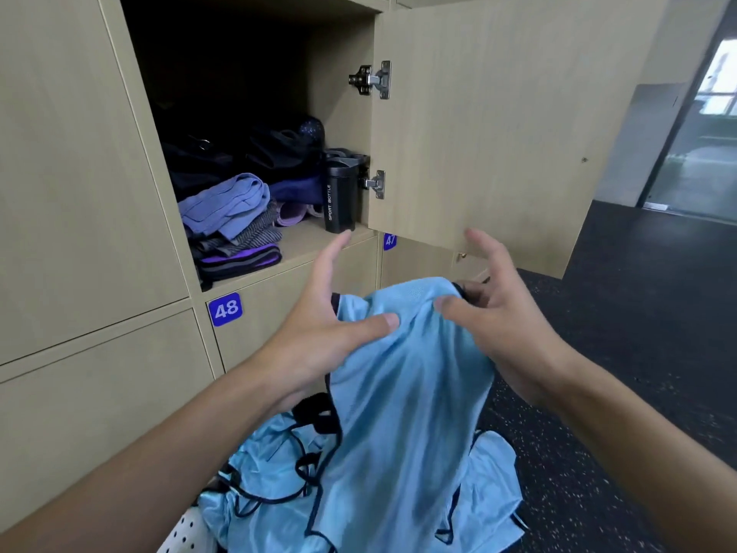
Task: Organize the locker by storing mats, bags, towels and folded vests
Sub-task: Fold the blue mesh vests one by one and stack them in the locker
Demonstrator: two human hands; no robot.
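A light blue mesh vest (406, 393) with dark trim hangs between my two hands in front of the lockers. My left hand (331, 313) presses its thumb into the top of the fabric, with its fingers stretched upward. My right hand (490, 305) pinches the vest's top edge between the thumb and the curled lower fingers, index finger raised. More blue vests (271, 472) lie heaped below, over a white perforated basket (183, 532). The open locker's shelf (311, 249) holds a stack of folded purple and grey clothes (231, 221) and dark bags (239, 153) behind them.
A black sport bottle (339, 193) stands at the right front of the shelf. The locker door (498, 133) is swung open to the right, above my right hand. Closed lockers labelled 48 (225, 309) and 47 (389, 240) sit below. Dark speckled floor (618, 313) extends right.
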